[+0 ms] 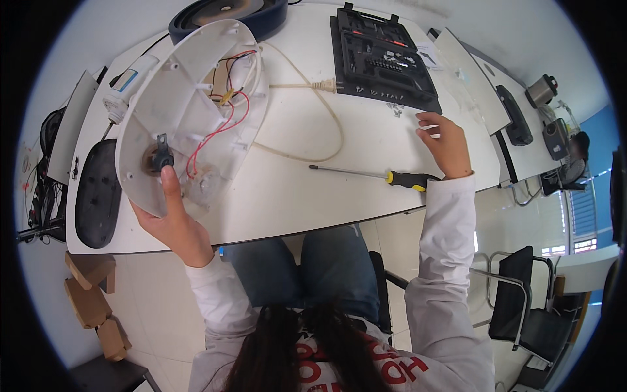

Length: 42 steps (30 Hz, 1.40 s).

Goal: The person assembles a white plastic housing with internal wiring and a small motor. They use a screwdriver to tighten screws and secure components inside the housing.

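Note:
A white plastic housing [147, 111], hollow side up, stands tilted at the left of the table. Red and black wires [215, 134] run inside it. My left hand [173, 222] grips its near edge, with the thumb against a black plastic part [161, 155] seated in the shell. At the right, my right hand [447, 144] hovers over the table with curled fingers apart and nothing visible in them. Just beyond its fingertips lies a small pile of screws [395, 110]. A black and yellow screwdriver [408, 181] lies beside that wrist, its shaft pointing left.
An open black tool case [385, 62] sits on a dark mat at the back right. A pale power cord with a plug [324, 85] loops across the middle. A black oval cover [98, 196] and a white cylinder [130, 81] lie left of the housing; a dark round object [274, 16] is behind.

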Each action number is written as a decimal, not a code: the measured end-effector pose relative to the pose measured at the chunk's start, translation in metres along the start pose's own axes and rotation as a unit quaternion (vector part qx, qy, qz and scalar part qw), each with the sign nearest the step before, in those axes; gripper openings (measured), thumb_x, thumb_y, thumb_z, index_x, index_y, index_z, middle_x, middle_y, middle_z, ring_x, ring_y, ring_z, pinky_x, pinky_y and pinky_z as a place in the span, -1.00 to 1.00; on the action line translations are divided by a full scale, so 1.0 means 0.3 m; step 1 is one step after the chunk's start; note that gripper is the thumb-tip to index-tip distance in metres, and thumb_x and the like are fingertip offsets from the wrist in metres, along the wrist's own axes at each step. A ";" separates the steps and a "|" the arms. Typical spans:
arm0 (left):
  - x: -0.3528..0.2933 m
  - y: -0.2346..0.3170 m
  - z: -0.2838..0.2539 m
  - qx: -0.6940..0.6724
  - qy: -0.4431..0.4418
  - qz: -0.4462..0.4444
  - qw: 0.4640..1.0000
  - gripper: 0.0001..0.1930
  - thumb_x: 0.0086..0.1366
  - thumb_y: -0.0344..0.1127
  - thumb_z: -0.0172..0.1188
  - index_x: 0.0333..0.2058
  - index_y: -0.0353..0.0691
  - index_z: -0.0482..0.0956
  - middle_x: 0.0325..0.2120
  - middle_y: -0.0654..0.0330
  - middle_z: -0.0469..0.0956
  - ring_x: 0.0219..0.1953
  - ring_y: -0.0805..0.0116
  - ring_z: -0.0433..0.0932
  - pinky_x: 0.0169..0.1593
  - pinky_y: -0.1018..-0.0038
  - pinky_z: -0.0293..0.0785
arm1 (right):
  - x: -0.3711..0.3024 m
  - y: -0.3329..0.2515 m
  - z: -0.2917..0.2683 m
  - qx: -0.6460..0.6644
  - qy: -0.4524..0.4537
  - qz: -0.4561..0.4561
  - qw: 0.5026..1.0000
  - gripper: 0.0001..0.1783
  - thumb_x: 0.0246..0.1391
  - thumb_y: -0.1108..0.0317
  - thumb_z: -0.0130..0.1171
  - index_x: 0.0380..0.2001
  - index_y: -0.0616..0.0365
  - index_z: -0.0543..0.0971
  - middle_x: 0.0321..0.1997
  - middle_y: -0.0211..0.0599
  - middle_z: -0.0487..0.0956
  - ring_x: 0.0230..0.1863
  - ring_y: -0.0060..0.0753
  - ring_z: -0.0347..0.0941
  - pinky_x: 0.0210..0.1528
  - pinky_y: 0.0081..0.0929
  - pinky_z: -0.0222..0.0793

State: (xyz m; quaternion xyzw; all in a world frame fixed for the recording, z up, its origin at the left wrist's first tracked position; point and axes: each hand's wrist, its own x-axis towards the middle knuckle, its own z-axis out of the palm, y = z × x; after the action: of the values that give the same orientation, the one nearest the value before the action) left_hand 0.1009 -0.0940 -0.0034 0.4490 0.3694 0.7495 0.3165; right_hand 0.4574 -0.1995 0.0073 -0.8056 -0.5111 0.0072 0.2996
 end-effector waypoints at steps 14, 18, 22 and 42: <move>-0.006 -0.002 -0.010 0.006 0.003 -0.007 1.000 -0.52 0.12 -0.32 0.22 -0.01 -0.36 0.32 -0.09 0.17 0.40 -0.08 0.40 0.37 0.05 0.52 0.19 | 0.177 -0.171 0.177 -0.068 0.029 -0.102 0.992 -0.81 -0.11 0.39 0.18 -0.32 0.04 0.58 -0.28 -0.34 0.53 -0.26 -0.26 0.48 -0.25 -0.39 0.39; -0.003 -0.020 -0.012 0.015 0.002 0.003 1.000 -0.53 0.12 -0.32 0.22 -0.02 -0.35 0.33 -0.10 0.17 0.40 -0.08 0.40 0.37 0.05 0.51 0.19 | 0.216 -0.174 0.217 -0.151 0.034 -0.085 0.984 -0.82 -0.08 0.32 0.17 -0.32 -0.04 0.60 -0.27 -0.38 0.53 -0.23 -0.25 0.47 -0.23 -0.34 0.40; 0.000 -0.023 -0.025 0.007 0.000 0.003 1.000 -0.54 0.10 -0.34 0.24 -0.03 -0.35 0.34 -0.10 0.16 0.41 -0.08 0.39 0.38 0.04 0.50 0.20 | 0.222 -0.175 0.255 -0.176 0.043 -0.091 0.979 -0.82 -0.08 0.30 0.17 -0.33 -0.06 0.60 -0.30 -0.40 0.54 -0.25 -0.24 0.48 -0.25 -0.33 0.40; 0.015 0.014 -0.024 -0.008 -0.026 -0.019 0.999 -0.62 0.07 -0.32 0.25 -0.17 -0.35 0.37 -0.29 0.18 0.42 -0.24 0.45 0.37 -0.12 0.55 0.29 | 0.144 -0.396 0.170 0.055 0.021 -0.138 0.989 -0.90 -0.11 0.45 0.21 -0.44 0.16 0.56 -0.52 -0.35 0.56 -0.47 -0.53 0.49 -0.44 -0.60 0.34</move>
State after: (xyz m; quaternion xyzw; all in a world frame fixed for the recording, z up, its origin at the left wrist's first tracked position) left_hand 0.0921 -0.0943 -0.0002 0.4588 0.3636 0.7345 0.3432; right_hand 0.3645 -0.1042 0.0365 -0.7097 -0.6098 -0.0233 0.3520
